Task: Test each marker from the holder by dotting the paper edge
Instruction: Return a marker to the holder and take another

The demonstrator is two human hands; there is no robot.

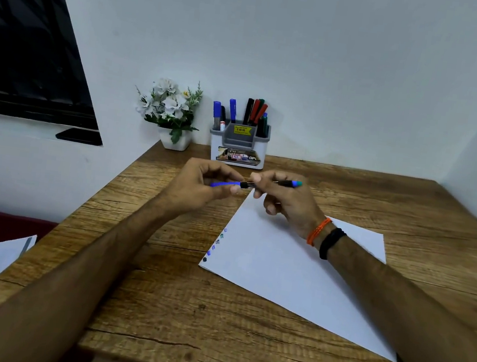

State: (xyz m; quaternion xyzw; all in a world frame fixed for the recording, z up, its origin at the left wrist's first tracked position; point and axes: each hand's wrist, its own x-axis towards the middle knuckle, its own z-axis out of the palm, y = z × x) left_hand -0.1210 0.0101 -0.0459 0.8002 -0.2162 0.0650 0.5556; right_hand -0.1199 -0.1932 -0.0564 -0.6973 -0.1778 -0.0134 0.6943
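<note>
The wooden table [242, 331] bore the paper [280, 270], the marker held just beyond its far corner. Behind that stood the holder [238, 144], a flower pot [174, 140] beside it; nothing blocked the dotted edge [216, 242]. The left hand [200, 188] pinched the blue cap [225, 184], and the right hand [285, 201] gripped the marker [286, 183], seemingly to cap or uncap it.
</note>
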